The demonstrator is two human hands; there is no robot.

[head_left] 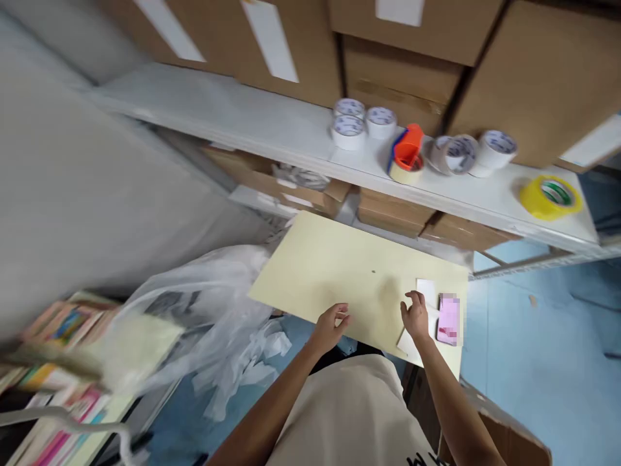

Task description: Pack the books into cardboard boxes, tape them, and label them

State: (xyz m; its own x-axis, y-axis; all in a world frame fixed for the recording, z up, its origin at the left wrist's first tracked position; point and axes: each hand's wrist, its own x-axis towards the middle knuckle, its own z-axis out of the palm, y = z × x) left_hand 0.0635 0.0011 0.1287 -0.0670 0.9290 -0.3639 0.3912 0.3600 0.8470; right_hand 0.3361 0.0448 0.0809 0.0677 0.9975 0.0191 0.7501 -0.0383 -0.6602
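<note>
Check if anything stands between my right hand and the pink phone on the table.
Only white paper, lying flat on the table, shows between your right hand and the pink phone; nothing upright is visible there.

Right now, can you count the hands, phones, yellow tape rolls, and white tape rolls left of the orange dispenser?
Left hand and right hand: 2
Pink phone: 1
Yellow tape roll: 1
White tape rolls left of the orange dispenser: 3
Total: 7

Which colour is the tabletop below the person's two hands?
The tabletop is pale yellow, seen best in the head view.
</note>
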